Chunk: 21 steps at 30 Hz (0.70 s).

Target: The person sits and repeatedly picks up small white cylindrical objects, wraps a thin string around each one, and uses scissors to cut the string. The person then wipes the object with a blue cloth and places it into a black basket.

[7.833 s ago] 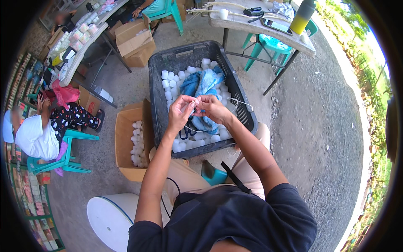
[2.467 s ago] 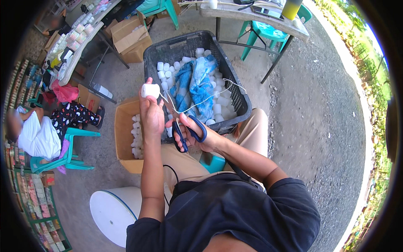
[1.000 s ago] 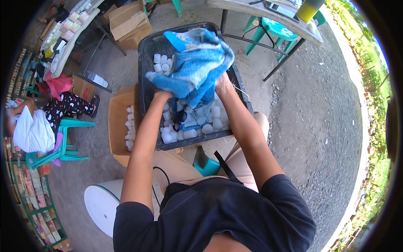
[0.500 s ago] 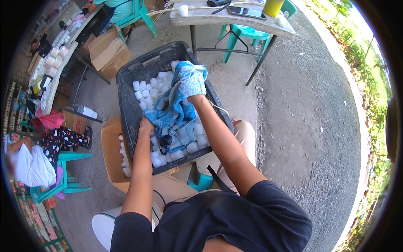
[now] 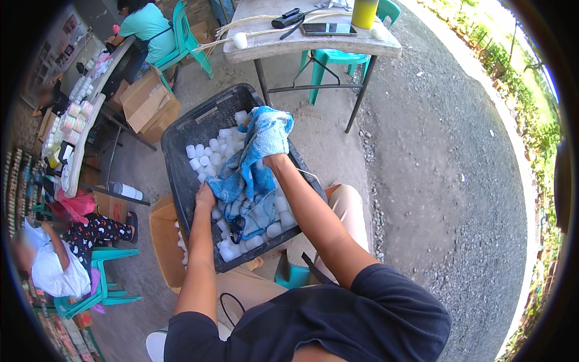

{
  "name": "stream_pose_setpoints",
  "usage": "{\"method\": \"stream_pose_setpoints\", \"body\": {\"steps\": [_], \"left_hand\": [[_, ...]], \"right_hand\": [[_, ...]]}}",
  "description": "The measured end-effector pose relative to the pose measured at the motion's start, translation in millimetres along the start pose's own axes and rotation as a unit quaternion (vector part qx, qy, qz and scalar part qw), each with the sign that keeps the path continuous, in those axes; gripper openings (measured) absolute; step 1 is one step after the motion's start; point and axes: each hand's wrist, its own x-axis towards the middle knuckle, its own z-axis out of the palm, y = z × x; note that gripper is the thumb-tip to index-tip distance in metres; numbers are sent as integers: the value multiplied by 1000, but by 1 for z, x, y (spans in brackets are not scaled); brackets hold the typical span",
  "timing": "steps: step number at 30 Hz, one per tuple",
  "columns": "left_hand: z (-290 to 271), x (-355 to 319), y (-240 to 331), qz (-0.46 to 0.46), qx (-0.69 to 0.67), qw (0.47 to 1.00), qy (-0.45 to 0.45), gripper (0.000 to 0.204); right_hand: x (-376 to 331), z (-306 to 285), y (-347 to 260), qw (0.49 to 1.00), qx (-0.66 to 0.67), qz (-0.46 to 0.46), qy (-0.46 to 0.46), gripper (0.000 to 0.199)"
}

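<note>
A blue and white towel (image 5: 244,172) lies bunched over a black plastic crate (image 5: 172,142) full of short white cylinders (image 5: 211,151). My left hand (image 5: 205,196) is closed on the towel's near-left edge, by the crate's left side. My right hand (image 5: 274,160) is wrapped in the towel's raised upper part, above the crate's right side; its fingers are covered, and only the skin by the wrist shows. Dark blue looped handles, like those of scissors (image 5: 237,227), rest on the near part of the towel. The crate is at my knees.
A cardboard box (image 5: 163,241) with more white cylinders stands left of the crate. Ahead is a table (image 5: 259,51) with a phone (image 5: 329,29), thin sticks and a yellow container (image 5: 364,13). Two people sit on green chairs at the left (image 5: 111,274) and far left; gravel lies right.
The view has shifted, so the table and crate sit a little lower and further left. Both hands stay at the towel, which keeps nearly the same bunched shape.
</note>
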Motion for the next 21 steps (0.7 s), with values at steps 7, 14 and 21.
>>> {"method": "stream_pose_setpoints", "body": {"steps": [7,14,21], "left_hand": [[-119,-20,40,-62,-59,991,107,48],[-133,-39,122,270,-298,858,319,69],[-133,-101,148,181,-660,729,17,89]], "right_hand": [[12,-20,31,955,-289,-56,-41,17],[-11,-17,90,913,-254,-179,-263,53],[-9,-22,69,952,-199,-139,-187,37]]}}
